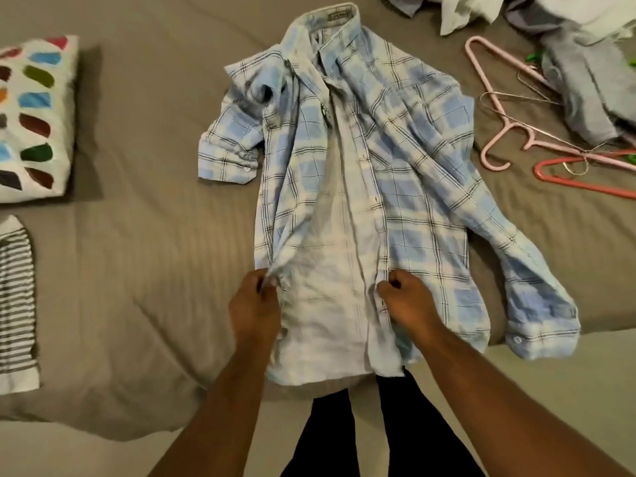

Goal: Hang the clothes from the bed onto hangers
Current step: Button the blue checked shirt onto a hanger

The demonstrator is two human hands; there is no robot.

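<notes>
Both hands pinch plaid shirt front edges on bed

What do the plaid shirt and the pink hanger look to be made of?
Plaid shirt: thin woven fabric, likely cotton, with a matte finish; it creases and drapes softly. Pink hanger: probably moulded plastic, judging by its smooth, faintly shiny, thick rounded bars.

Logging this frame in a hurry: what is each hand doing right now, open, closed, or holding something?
Left hand: closed, pinching one front edge of the plaid shirt.
Right hand: closed, fingers curled on the shirt's other front edge.
</notes>
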